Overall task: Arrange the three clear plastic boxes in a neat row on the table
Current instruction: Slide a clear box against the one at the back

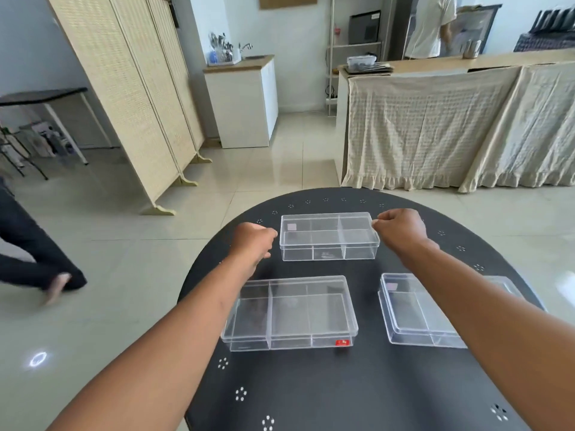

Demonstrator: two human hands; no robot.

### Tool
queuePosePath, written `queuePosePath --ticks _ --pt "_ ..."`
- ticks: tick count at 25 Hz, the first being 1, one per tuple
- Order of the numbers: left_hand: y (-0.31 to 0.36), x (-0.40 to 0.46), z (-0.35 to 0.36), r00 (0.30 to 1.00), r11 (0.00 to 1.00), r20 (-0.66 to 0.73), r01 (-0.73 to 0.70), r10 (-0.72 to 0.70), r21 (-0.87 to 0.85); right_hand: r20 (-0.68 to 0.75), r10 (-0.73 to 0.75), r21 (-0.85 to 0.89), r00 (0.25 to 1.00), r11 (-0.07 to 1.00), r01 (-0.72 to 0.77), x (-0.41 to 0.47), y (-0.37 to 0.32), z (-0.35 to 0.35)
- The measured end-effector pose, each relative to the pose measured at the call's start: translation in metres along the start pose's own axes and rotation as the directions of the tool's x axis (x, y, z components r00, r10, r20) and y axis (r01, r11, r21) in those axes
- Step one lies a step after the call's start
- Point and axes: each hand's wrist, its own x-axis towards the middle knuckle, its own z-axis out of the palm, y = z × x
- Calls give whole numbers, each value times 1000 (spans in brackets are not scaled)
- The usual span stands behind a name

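Head view looks down on a round black worktop (357,384) dotted with small white flower marks, filling the lower centre of the frame. Three clear plastic boxes lie on it. The far box (329,236) sits in the upper middle of the worktop, its dividers visible through the lid. The left hand (253,241) is at the far box's left end, fingers curled, with the knuckles just beside the box wall; whether that grip actually touches the box cannot be told. The right hand (401,228) is at the box's right end, its grip narrow, with the fingertips at the upper right corner of the lid. The near left box (291,312), with a small red label at its lower right corner, lies in the lower middle, partly under the left forearm. The near right box (420,312) lies to the right of it, well apart, crossed by the right forearm.
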Motion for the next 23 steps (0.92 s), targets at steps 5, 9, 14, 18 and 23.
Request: queuePosePath --ticks 5,9,14,18,23 --pt "-3 27 16 985 995 144 102 -98 -21 87 162 143 983 974 -173 36 17 24" --pt "-6 46 5 1000 1000 -2 23 -23 -21 50 150 223 987 962 -158 36 6 47" --pt "2 74 -32 988 994 -154 -38 21 -105 43 143 315 989 937 -149 42 -32 84" --pt "-1 100 -45 989 991 -150 -6 -14 -131 84 168 340 982 922 -187 58 -39 112" --pt "-17 112 -43 988 991 -148 25 -45 -129 73 195 316 978 926 -208 61 -36 125"
